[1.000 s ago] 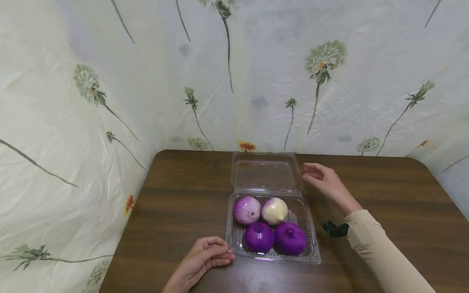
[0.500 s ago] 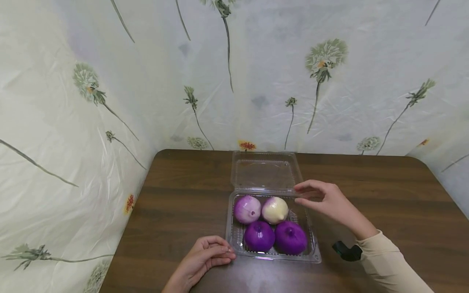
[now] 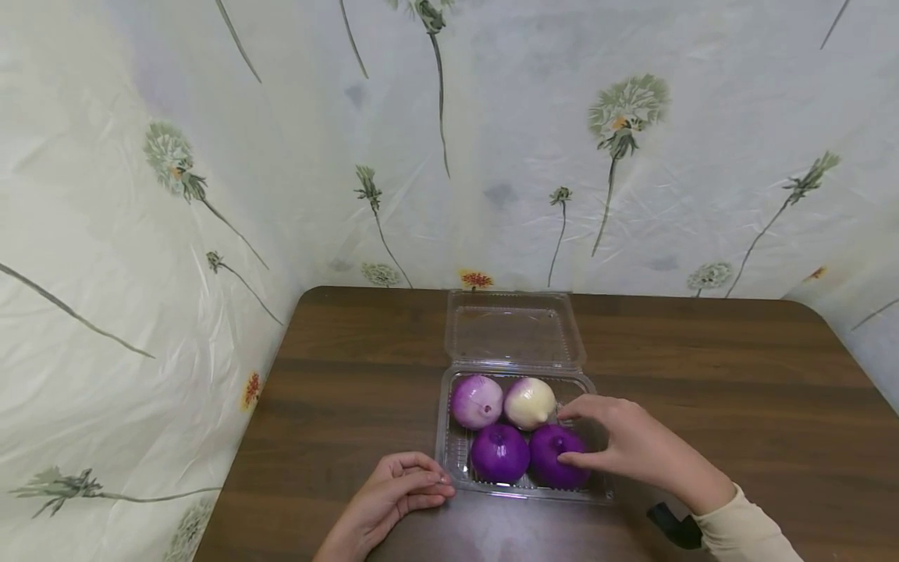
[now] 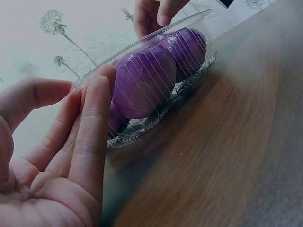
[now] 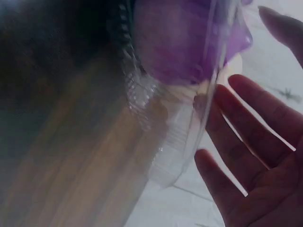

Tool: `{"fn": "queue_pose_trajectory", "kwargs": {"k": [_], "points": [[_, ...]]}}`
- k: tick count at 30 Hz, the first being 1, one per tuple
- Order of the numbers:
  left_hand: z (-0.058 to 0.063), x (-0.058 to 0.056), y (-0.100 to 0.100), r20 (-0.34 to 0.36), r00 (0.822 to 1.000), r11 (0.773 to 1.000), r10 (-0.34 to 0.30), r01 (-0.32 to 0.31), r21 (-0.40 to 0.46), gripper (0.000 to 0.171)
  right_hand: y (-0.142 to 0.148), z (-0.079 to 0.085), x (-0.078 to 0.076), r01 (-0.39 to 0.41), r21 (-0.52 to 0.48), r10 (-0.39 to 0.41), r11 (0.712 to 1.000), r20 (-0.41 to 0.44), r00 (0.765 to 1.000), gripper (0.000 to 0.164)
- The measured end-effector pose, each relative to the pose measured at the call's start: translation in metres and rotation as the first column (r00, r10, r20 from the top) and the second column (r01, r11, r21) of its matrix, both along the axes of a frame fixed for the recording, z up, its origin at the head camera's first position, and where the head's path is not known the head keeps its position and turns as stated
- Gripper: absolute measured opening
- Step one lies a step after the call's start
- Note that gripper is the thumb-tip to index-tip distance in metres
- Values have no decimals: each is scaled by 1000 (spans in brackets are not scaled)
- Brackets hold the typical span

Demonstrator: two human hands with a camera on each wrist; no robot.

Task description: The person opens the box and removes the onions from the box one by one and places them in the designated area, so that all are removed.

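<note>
A clear plastic clamshell container (image 3: 460,476) lies with its lid (image 3: 513,332) folded back, holding several onions. At the back are a pale purple onion (image 3: 477,403) and a whitish onion (image 3: 530,403); in front sit two deep purple ones, a left onion (image 3: 499,453) and a right onion (image 3: 552,451). My left hand (image 3: 396,496) pinches the container's front left corner between thumb and fingers, seen also in the left wrist view. My right hand (image 3: 632,437) is over the right side, thumb before the front right onion and fingers beyond it, spread apart; whether they touch it I cannot tell.
The dark wooden table (image 3: 351,367) extends to both sides of the container. A pale sheet with dandelion prints (image 3: 492,156) hangs behind and at the left. A black wrist device (image 3: 674,527) sits under my right sleeve (image 3: 744,531).
My right hand has come from beside the lid towards me and left, to over the front right onion. The left hand stays at the corner; the onions have not moved.
</note>
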State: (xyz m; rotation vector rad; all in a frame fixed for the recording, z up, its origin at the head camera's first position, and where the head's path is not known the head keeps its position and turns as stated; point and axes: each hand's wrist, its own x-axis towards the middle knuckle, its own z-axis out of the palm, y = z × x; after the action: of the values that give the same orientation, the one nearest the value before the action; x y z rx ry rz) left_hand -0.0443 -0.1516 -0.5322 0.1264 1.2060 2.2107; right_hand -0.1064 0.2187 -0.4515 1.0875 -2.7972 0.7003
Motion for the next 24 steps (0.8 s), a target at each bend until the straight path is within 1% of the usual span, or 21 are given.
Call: {"fn": "queue_pose_trajectory", "kwargs": {"k": [5,9,13,17,21,24], "points": [[-1,0,1,-3,1000,1000,-1,1,-8,13,-2,-8,6,-11,35,15,999,-115,993,45],[-2,-1,0,-9,1000,1000,-1,1,1,15,-4,-13,8,-18,26,22,999,-164,986,47],[-3,0,-1,-8,1000,1000,1,-1,11,15,-5,-18,11,-9,18,12,1000,-176,984,53],[-4,0,-1,-15,1000,1000,-1,1,12,15,-6,-21,14,11,23,-7,1000,-165,986,60],[-4,0,-1,-18,1000,1000,-4,5,11,15,-5,-24,16,28,20,-25,999,-152,988,64],[-3,-1,-1,-14,1000,1000,-7,7,9,15,-5,-26,17,25,0,-24,1000,-151,988,65]]}}
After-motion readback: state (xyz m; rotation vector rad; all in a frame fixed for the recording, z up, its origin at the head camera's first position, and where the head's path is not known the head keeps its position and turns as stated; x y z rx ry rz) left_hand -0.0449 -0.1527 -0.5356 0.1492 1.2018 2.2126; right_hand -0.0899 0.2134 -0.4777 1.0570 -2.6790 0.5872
